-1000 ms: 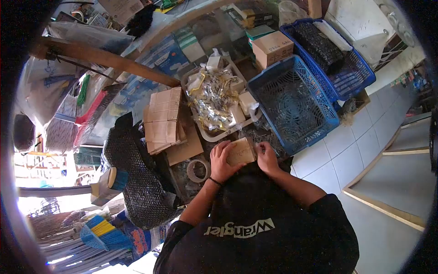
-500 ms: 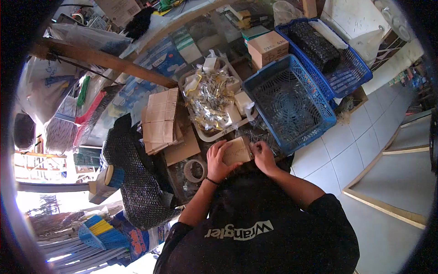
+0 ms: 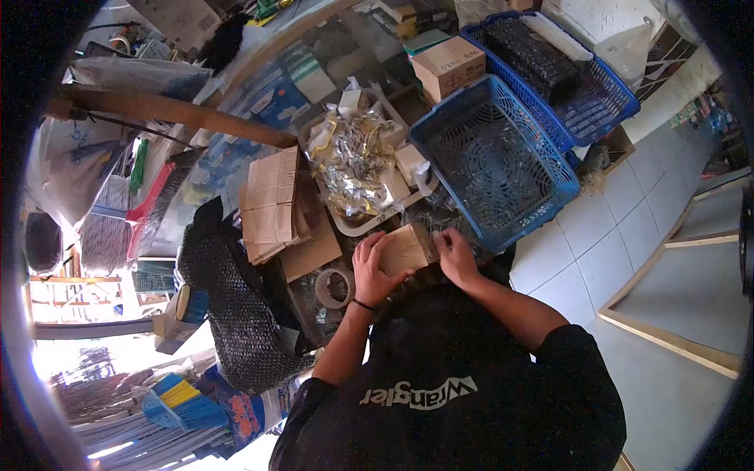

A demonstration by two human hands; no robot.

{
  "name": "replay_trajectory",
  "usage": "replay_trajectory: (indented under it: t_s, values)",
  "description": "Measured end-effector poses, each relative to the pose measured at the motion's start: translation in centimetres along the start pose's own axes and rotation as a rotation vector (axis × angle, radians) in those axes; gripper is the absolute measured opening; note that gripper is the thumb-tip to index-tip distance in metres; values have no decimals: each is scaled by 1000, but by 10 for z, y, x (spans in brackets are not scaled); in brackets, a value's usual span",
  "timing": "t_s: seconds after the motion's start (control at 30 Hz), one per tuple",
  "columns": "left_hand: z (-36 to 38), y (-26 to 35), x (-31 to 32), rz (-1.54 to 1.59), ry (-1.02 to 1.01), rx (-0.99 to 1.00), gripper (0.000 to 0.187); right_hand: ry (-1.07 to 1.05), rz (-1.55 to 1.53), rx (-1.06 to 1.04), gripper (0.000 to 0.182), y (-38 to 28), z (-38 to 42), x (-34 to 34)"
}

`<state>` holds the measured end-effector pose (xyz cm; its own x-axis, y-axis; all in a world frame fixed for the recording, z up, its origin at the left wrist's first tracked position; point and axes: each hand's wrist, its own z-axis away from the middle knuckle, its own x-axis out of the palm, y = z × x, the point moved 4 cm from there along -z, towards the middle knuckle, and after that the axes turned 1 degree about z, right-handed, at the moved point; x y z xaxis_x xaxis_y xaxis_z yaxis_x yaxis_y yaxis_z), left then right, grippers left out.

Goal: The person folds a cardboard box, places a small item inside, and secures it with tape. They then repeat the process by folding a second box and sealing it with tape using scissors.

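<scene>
A small brown cardboard box (image 3: 405, 250) is held near my body, over the front of the cluttered worktop. My left hand (image 3: 372, 271) wraps around its left side, thumb along the near edge. At the box's right end, my right hand (image 3: 456, 257) has its fingers bent and pressed together; whether they pinch anything there is too small to tell. Just beyond the box stands a white tray (image 3: 369, 225) heaped with clear plastic packets (image 3: 353, 161) and little boxes. A roll of tape (image 3: 334, 288) lies left of my left wrist.
Flattened cardboard (image 3: 271, 200) is stacked left of the tray. A blue basket (image 3: 495, 165) sits to the right, with a second blue basket (image 3: 605, 94) behind it holding a black-wrapped bundle. Black bubble wrap (image 3: 243, 330) hangs at the left, and a marked carton (image 3: 449, 67) stands at the back.
The camera view has shifted slightly. Both hands stay at the small box, with only a slight change in the right fingers at its end.
</scene>
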<state>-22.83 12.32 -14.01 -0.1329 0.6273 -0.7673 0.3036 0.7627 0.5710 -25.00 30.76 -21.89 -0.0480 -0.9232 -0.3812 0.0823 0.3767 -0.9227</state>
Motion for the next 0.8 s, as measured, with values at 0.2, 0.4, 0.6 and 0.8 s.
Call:
replay_trajectory:
  t_s: [0.2,0.4,0.6,0.8]
  values:
    - [3,-2,1,-20,16,12,75,-55,-64,-332,15,-60,7,-16]
    - [5,-5,2,-26,27,12,76,-131,40,-458,27,-72,15,-14]
    - [6,-6,3,-46,36,7,75,-176,170,-499,38,-80,13,-13]
    - [7,-5,2,-28,43,6,74,-227,187,-603,38,-71,31,-27]
